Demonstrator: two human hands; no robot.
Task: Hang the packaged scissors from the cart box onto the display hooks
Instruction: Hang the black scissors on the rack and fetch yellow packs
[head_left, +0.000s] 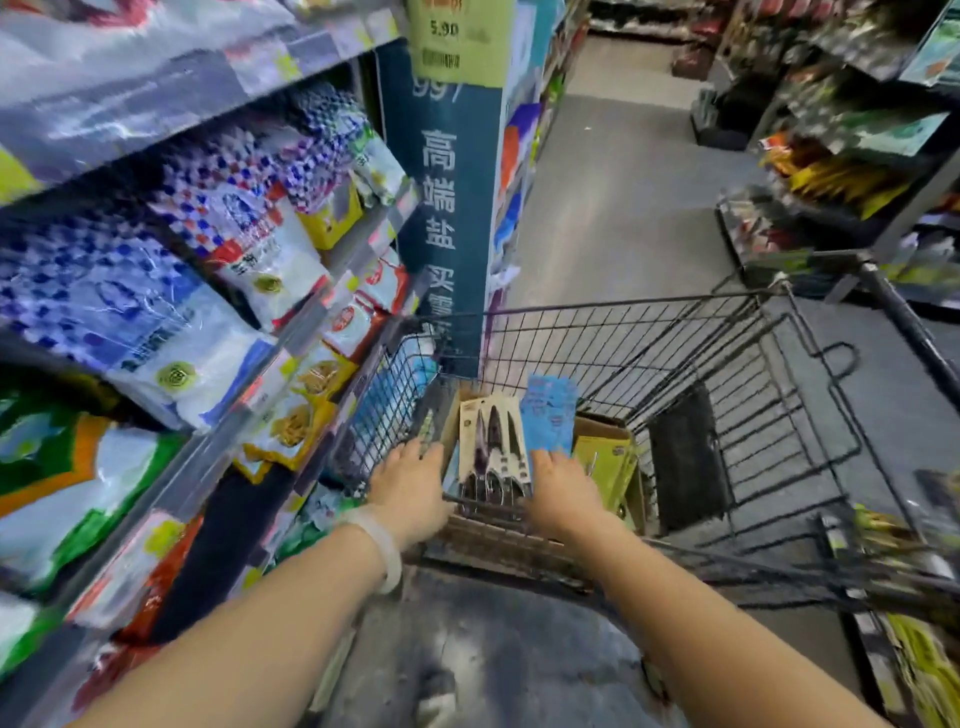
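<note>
Where hands (415, 483) reach cart (675, 332), tag (457, 36) "5.90"

Both hands reach into the wire cart (649, 338): the left hand (415, 483) and the right hand (563, 488) flank an upright pack of scissors (493, 436) in a cardboard box (602, 431). A blue pack (549, 415) stands just beside it. Shelves of bagged goods (171, 291) line the left.

Packaged scissors (493, 441) upright in box (602, 431)
</note>
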